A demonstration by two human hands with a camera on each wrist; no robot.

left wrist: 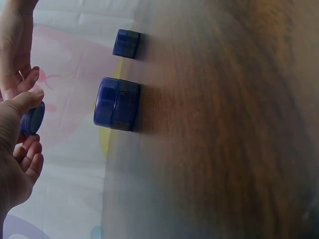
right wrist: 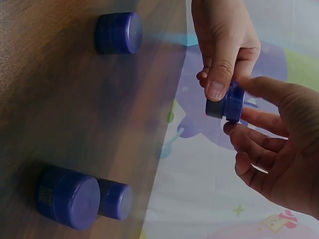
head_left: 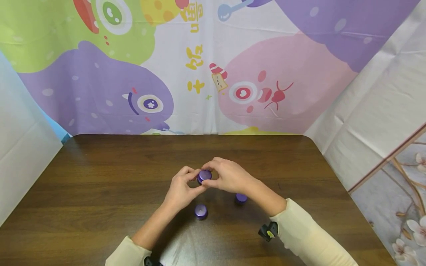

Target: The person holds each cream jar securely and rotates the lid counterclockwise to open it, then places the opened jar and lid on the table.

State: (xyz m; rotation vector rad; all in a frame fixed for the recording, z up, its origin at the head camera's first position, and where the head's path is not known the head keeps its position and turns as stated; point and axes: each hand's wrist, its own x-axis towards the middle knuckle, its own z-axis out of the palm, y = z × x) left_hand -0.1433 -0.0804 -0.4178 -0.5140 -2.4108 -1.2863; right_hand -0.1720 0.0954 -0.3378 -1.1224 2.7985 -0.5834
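Purple and capped, the nearest jar (head_left: 201,211) stands on the brown wooden table (head_left: 106,192) at 6 o'clock from the hands, touched by neither; a second jar (head_left: 241,198) stands at 4 o'clock, beside the right forearm (head_left: 264,197), also untouched. The right wrist view shows a third jar (right wrist: 115,200) beyond that one, capped too; in the head view the right hand probably hides it. The work seems partway through on the held jar (head_left: 204,177), raised above the table between both hands: the left hand (head_left: 179,190) pinches its body, the right hand (head_left: 229,176) grips its lid (right wrist: 234,102) with thumb and fingers. A narrow step shows between lid and body, so the lid may not be fully seated; whether it is being tightened or loosened cannot be told. Nothing gets in the way of this grip, though the right forearm partly blocks the jar at 4 o'clock. Farther off, a cartoon-printed cloth (head_left: 213,48) hangs at 12 o'clock, white fabric (head_left: 382,92) at 2 o'clock and a flowered panel (head_left: 392,192) at 3 o'clock
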